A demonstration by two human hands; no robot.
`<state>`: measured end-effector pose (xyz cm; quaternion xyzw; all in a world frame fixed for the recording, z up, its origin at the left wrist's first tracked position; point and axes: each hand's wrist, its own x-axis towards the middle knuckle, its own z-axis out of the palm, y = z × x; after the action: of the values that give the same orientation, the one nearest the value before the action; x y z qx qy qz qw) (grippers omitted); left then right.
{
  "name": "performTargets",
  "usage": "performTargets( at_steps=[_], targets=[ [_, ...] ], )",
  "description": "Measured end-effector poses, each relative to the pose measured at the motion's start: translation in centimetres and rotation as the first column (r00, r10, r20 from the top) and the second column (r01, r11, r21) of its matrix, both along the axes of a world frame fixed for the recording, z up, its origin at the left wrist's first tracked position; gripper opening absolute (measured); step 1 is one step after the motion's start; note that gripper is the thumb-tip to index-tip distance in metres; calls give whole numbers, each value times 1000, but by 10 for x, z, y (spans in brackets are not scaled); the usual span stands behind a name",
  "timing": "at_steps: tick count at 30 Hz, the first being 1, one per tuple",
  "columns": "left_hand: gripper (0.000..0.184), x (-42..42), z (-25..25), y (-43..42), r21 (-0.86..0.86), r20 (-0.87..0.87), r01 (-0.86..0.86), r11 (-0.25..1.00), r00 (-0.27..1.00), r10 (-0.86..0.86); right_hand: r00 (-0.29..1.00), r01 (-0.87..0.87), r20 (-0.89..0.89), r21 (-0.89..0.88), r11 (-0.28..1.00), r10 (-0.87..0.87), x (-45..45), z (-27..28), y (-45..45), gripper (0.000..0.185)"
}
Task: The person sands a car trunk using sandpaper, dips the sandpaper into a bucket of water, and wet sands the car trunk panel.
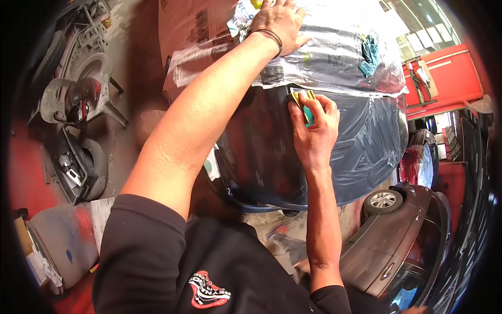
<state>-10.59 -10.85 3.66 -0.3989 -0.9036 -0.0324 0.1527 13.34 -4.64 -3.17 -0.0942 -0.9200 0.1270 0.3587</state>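
My left hand [281, 25] lies flat, fingers spread, on masking newspaper [334, 60] that covers the upper part of a car. In my right hand [318, 128] is a small yellow-and-green sanding block [307, 107], gripped between thumb and fingers. It rests against the dark glossy car panel [261, 141], just below the paper's taped edge. Wrinkled clear plastic film [366, 141] covers the panel to the right of this hand. A crumpled teal cloth [370, 55] sits on the newspaper to the right of my left hand.
A brown car [389, 243] is parked at the lower right. On the left stand a plastic chair [78, 99] with things on it and a black bin [73, 167] beside a tyre [97, 167]. Someone's blurred leg [287, 243] shows beyond my torso.
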Motion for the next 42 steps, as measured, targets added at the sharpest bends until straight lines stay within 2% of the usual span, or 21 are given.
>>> performTargets(
  at_steps=[3,5,7,8,11,12,15,16,19,21,23,25,27,29,30,33,35,37,39,40,42],
  targets=[
    [49,-9,-10,-1,100,-60,19,995,998,-13,995,100,-30,43,994,-98,4,-7,41,27],
    [49,-14,-28,10,213,-109,-11,977,993,35,968,237,-53,-122,964,-245,7,-11,74,29],
    [49,-23,-34,18,348,-186,-58,936,974,130,931,357,-38,-96,929,-362,-3,-10,65,29],
    [51,-24,-35,21,357,-205,-42,933,971,122,948,317,-34,-26,948,-317,-9,-11,54,29],
    [57,-21,-8,13,53,178,-47,998,983,37,980,197,-47,56,979,-195,-21,-5,3,30],
    [59,-24,-25,19,129,15,-67,989,998,65,987,160,-9,50,986,-159,-18,3,6,31],
    [74,-30,-46,39,503,-85,-67,862,988,127,965,257,27,61,964,-259,-5,-3,63,31],
    [74,-22,-39,38,448,-1,-126,885,990,142,945,326,9,-9,945,-326,2,-1,80,31],
    [72,-12,-30,31,447,7,-155,881,985,170,871,492,8,-6,871,-492,0,-7,84,29],
    [66,-8,-33,27,469,16,-137,873,989,146,957,289,-50,150,946,-284,-12,-10,46,28],
    [60,-12,-37,27,540,-47,-92,837,989,139,986,164,-56,77,983,-160,-23,-4,-10,28],
    [60,-16,-34,26,424,-32,-86,901,993,110,995,99,-25,35,994,-98,-19,-2,12,29],
    [61,-18,-35,26,288,-43,-112,951,991,130,984,176,-16,60,983,-175,-15,-3,48,31],
    [59,-18,-40,28,326,-29,-102,940,993,118,987,159,-33,-47,986,-160,-13,-4,67,31],
    [58,-20,-41,31,346,-27,-94,934,994,110,983,180,-36,1,984,-180,-12,-5,61,31],
    [56,-14,-27,23,451,45,-55,891,998,39,998,58,-11,25,998,-57,14,-13,33,30],
    [54,-23,-47,39,526,-215,-66,848,954,207,998,56,-6,-11,998,-56,24,-20,14,30],
    [51,-19,-40,32,573,-91,-32,819,991,103,998,46,-39,30,998,-45,7,-15,12,28],
    [52,-25,-37,34,549,210,-122,827,978,5,998,50,-32,97,994,-47,-15,-6,11,28],
    [54,-16,-34,29,453,-25,-55,890,997,74,998,50,-33,79,996,-47,-14,-6,10,28],
    [55,-3,-29,21,559,9,-76,826,996,86,999,36,-39,89,995,-33,-12,-7,11,27]
  ],
)
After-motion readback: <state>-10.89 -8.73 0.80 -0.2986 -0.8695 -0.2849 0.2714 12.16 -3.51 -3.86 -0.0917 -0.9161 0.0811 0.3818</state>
